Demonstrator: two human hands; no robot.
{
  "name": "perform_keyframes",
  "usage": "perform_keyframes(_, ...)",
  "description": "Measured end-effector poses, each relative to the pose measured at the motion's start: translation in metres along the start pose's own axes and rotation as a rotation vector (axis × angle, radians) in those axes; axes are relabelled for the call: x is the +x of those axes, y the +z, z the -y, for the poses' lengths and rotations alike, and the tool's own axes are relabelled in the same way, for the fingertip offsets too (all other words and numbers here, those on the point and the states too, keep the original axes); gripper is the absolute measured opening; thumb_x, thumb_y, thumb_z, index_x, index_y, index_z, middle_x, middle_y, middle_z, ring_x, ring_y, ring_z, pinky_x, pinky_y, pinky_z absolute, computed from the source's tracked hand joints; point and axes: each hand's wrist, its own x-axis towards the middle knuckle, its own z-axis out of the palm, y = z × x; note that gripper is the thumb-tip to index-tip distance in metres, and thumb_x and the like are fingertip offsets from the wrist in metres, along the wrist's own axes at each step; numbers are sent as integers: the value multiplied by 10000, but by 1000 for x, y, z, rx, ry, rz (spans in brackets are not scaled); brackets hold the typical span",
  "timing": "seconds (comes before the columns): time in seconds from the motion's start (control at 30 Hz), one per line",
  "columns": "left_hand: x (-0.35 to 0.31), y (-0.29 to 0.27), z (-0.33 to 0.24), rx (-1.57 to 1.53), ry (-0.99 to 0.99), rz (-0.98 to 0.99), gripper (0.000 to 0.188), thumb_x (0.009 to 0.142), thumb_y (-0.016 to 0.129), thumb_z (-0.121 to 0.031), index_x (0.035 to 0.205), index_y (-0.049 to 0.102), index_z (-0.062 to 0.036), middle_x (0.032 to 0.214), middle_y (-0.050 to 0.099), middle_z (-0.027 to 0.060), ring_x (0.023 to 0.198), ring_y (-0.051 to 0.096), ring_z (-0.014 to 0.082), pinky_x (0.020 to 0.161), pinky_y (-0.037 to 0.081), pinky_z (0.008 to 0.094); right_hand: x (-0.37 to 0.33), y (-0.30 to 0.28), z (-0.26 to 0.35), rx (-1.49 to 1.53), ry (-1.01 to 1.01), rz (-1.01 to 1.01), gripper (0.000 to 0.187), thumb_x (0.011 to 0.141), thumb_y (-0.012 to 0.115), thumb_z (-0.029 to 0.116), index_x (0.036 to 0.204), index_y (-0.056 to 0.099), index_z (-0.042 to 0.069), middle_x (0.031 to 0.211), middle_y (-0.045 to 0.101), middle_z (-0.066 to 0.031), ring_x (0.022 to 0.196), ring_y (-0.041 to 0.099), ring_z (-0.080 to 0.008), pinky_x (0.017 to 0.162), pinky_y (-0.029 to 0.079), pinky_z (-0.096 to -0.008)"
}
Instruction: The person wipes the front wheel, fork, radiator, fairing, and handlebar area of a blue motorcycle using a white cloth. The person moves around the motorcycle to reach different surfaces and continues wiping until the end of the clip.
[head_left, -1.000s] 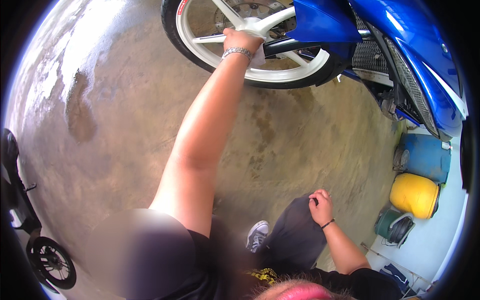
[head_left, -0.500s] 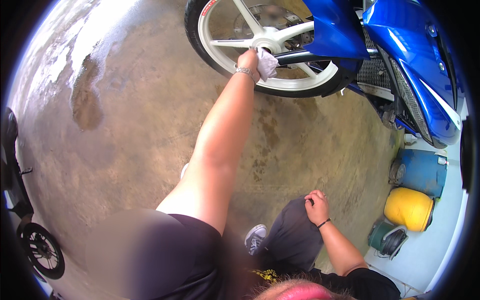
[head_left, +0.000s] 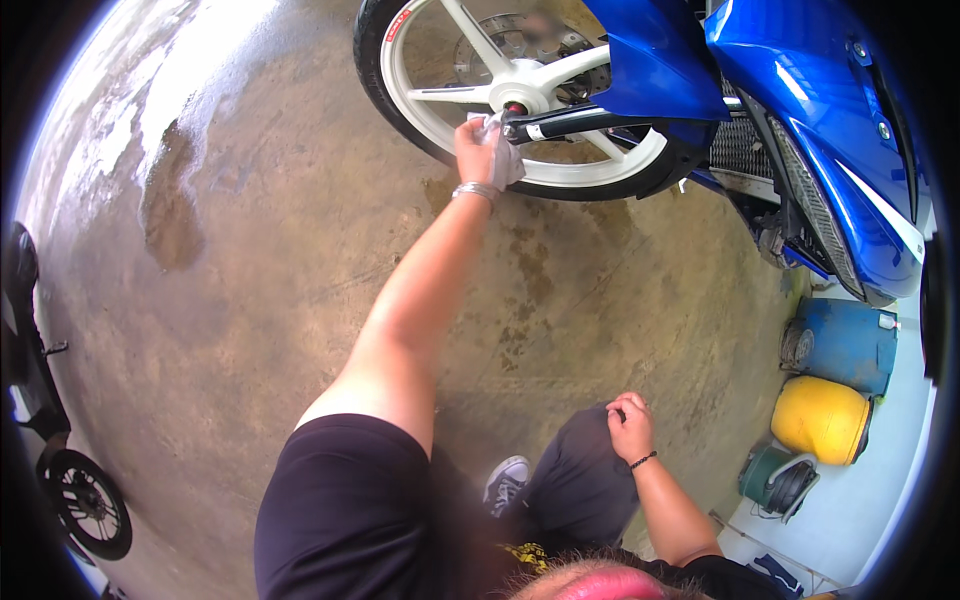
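My left hand (head_left: 473, 153), a silver band at its wrist, is closed on a crumpled white cloth (head_left: 509, 166). It is at the lower end of the black fork leg (head_left: 578, 121), beside the hub (head_left: 519, 88) of a motorcycle's white-spoked front wheel (head_left: 449, 95). Part of the cloth hangs below the fork end; the fingertips are partly hidden by it. My right hand (head_left: 630, 427), with a dark beaded bracelet, rests on my knee in grey trousers (head_left: 580, 462). Its fingers are curled in, and I see nothing held there.
The motorcycle's blue fairing (head_left: 800, 75) fills the upper right. Blue (head_left: 850, 340), yellow (head_left: 820, 418) and green (head_left: 765, 474) containers line the white wall at right. Another motorcycle's wheel (head_left: 88, 505) shows at lower left. Wet patches mark the concrete floor (head_left: 270, 260).
My left hand has drawn slightly left and down with the cloth, uncovering the fork end and a reddish spot at the hub. The view has shifted a little; my right hand stays on the knee.
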Motion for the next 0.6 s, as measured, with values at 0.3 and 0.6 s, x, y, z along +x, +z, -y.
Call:
perform_keyframes(0.3, -35, 52, 4, 177, 185, -150, 579, 838, 808, -146, 1323, 493, -128, 1125, 678, 142, 1029, 671, 271, 925, 511, 378, -9, -3, -2, -44, -43, -46, 55, 816, 729, 107, 848, 697, 77, 979, 664, -95, 943, 634, -328, 844, 509, -433)
perform_keyframes(0.6, -21, 122, 1, 112, 45, -546, 563, 880, 778, -227, 1320, 458, -85, 1227, 606, 137, 1088, 638, 296, 967, 508, 415, -19, -8, -6, -31, 26, -58, 61, 826, 728, 106, 853, 695, 63, 1000, 667, -122, 953, 634, -347, 847, 508, -435)
